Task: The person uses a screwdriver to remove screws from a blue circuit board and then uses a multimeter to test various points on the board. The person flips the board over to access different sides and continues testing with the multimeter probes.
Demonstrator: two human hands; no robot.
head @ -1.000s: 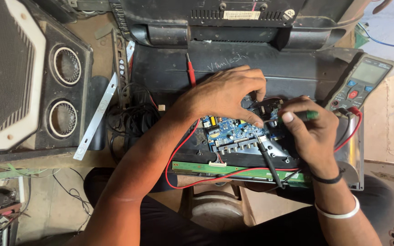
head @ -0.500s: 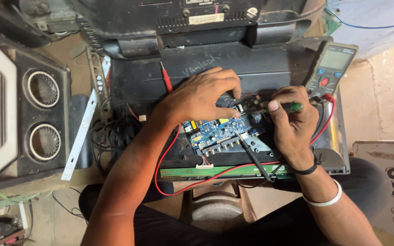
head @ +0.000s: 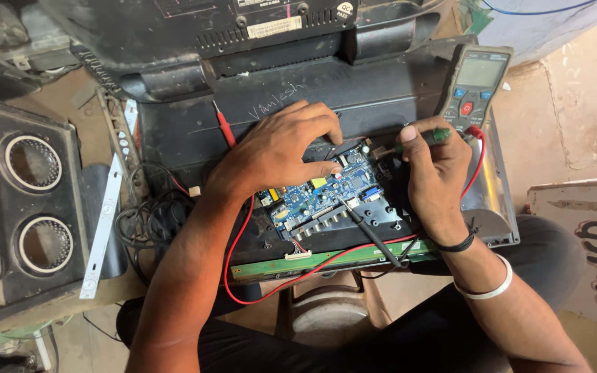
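Both hands are working over a blue circuit board [head: 326,197] that is lying in the opened back of a dark flat-screen set [head: 243,124]. Nearest the viewer, a narrow green strip board [head: 326,259] is running along the set's lower edge, with a red lead [head: 233,266] looping out past it toward seven o'clock. Just above that, a black probe [head: 371,235] is lying slantwise across the blue board's lower right corner, its tip pointing toward eleven o'clock. Left hand [head: 281,148] is resting at ten o'clock of the board, fingers curled and bunched together with the tips pressing down on the board's upper edge; whether anything small is pinched under them is hard to tell, since the knuckles are hiding it. Right hand [head: 437,173] is sitting at three o'clock of the board, fingers closed tight around a green-handled tool [head: 419,138] whose thin metal end is pointing left at the board's upper right corner. A red probe [head: 224,128] is lying loose on the set at eleven o'clock of the left hand. Farther off, a grey multimeter [head: 475,83] is leaning at one o'clock, and a black speaker box [head: 32,207] with two round cones is standing well apart at nine o'clock.
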